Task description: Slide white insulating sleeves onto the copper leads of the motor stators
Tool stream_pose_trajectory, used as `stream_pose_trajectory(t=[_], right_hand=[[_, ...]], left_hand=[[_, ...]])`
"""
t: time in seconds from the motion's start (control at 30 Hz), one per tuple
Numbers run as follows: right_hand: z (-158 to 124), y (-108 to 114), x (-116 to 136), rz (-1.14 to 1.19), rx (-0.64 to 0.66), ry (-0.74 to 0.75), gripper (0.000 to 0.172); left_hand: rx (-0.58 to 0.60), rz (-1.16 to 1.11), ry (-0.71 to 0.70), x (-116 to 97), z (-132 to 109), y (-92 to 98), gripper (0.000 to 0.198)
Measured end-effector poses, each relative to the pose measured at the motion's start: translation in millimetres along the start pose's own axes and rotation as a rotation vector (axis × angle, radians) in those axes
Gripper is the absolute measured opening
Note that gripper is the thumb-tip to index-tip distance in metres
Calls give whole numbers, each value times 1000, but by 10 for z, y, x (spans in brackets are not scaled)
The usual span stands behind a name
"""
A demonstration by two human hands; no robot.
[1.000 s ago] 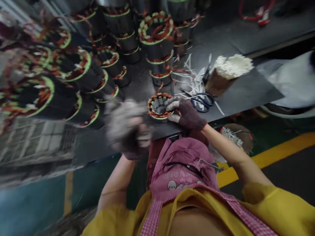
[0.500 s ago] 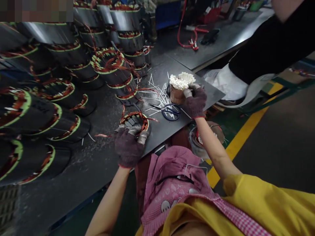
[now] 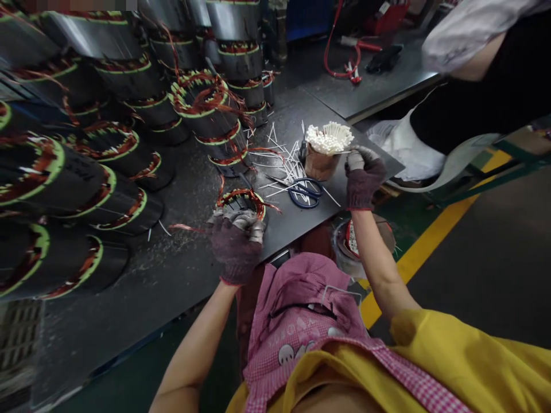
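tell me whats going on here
A person in a yellow top is working at a dark workbench. Their gloved left hand grips a wound stator with copper windings, while their gloved right hand pinches a thin white stick beside a brown cup packed with a bundle of white sticks. Loose white sticks and blue-handled scissors lie between the hands. More wound stators crowd the bench to the left, and a co-worker's black sleeve shows at upper right.

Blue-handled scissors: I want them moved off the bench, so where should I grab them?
Grip the blue-handled scissors by the finger loops, from above on the near side: they lie flat on the dark bench, blades pointing left among white strips, loops toward the person.
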State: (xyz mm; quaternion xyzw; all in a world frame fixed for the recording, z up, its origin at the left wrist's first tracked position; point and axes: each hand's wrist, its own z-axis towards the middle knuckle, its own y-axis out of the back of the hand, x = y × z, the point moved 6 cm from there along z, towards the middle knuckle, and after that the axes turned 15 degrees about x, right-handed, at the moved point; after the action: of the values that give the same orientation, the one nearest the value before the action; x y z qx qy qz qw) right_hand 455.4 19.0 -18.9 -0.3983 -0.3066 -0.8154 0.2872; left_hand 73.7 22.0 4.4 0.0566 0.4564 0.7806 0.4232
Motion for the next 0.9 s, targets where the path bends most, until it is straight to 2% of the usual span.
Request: stream_pose_trajectory(t=[0.03, 0.07, 0.1, 0.17, 0.27, 0.33, 0.37, 0.43, 0.53, 0.63, 0.7, 0.8, 0.9], right_hand=[[-104, 81, 135, 16, -138, -3, 30], [-223, 115, 307, 31, -206, 22, 25], [-332, 80, 508, 46, -151, 72, 22], [-578, -29, 928, 135, 40, 213, 17], [-950, -325, 1331, 318, 575, 223, 14], [-1195, -478, 1431, 444, 880, 173, 12], [-1299, -522, 1439, 503, 985, 147, 10], [-1454, -557, 1392, 594, 1107, 95, 7], [-1596, -543, 1252, 626, 1178, 17, 7], [-1642, -550, 1155, 623, 1183, -45, 7], [-1615, -629, 1148, 655, 1163, -71, 10], [-1476, -842, 1183, 699, 1043, -77, 23], [-1322, -1060, 1216, 580, 904, -55, 32]], left_hand=[[34, -12, 4, 37, 2, 4, 8], [83, -27, 12, 78, 4, 6, 12], [137, -42, 27, 118, 3, 8, 19], [231, -60, 74, 185, -14, 12, 39], [260, -61, 161, 228, -62, 17, 59], [229, -59, 175, 204, -96, 6, 58], [218, -60, 174, 182, -112, -6, 57], [211, -65, 169, 140, -141, -27, 58], [233, -43, 186, 107, -167, -40, 62], [266, -26, 195, 102, -163, -43, 59], [271, -29, 185, 102, -154, -41, 58], [236, -18, 180, 108, -155, -23, 58], [188, -57, 200, 103, -172, -22, 54]])
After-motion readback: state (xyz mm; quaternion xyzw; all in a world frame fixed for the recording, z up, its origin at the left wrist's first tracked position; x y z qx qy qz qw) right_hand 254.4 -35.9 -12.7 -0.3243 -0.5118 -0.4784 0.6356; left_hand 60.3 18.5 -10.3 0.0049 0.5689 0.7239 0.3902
